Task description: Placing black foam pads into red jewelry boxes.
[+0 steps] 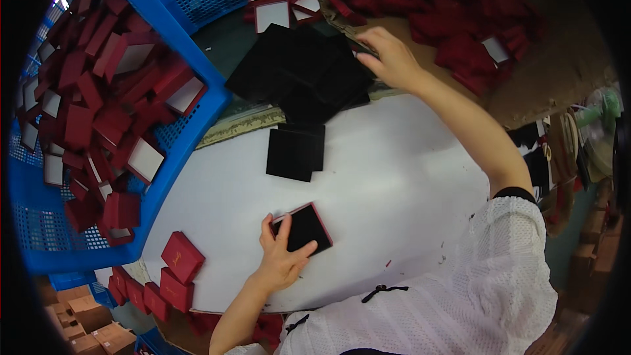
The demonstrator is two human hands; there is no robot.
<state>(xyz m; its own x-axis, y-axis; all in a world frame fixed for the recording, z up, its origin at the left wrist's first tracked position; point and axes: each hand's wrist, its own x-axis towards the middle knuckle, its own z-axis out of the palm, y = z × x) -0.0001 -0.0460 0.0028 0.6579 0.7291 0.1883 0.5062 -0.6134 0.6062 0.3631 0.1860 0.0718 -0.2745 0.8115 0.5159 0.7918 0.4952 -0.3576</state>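
My left hand [281,256] grips a small red box [330,238] on the white tabletop. Its thumb and fingers span the black square pad [303,231] lying in the box. My right hand [394,62] is stretched out at the far side, next to a carton's edge and the heap of black sheets [296,69]. Its thumb and forefinger are apart, and I make out nothing held between them. Between the heap and my left hand lie two overlapping black squares [289,154].
A blue plastic crate [217,102] full of red boxes stands at left. Several closed red boxes [183,256] sit at the table's near left edge. A cardboard carton [526,85] at the far right holds more red boxes. Open red boxes [271,14] lie behind the black sheets.
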